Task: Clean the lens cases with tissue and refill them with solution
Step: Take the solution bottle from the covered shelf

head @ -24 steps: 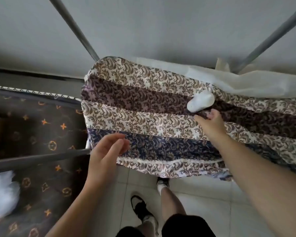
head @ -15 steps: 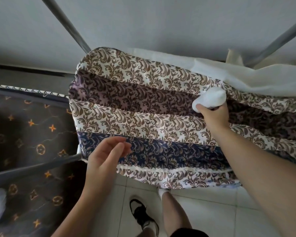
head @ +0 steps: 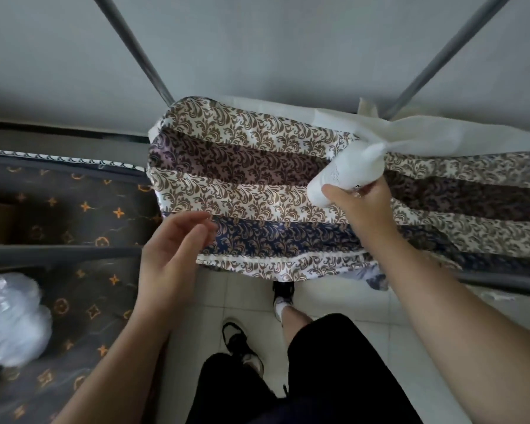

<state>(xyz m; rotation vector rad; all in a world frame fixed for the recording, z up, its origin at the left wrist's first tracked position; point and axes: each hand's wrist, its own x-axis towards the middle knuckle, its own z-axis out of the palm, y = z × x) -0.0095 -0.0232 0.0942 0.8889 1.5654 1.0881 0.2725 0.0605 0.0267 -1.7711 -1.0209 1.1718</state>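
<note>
I'm seeing the right hand now lifting the solution bottle, fingers grasping it (refill supply secured); left hand hovering, fingers released.

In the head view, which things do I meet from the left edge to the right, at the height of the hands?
Dark patterned fabric → left hand → striped floral cloth → white bottle, held by the right hand.

The white bottle carries small dark print down its side, but it is too fine and blurred to read. The dark cover on the left bears repeated orange star, flower and monogram signs whose letters cannot be made out.
</note>
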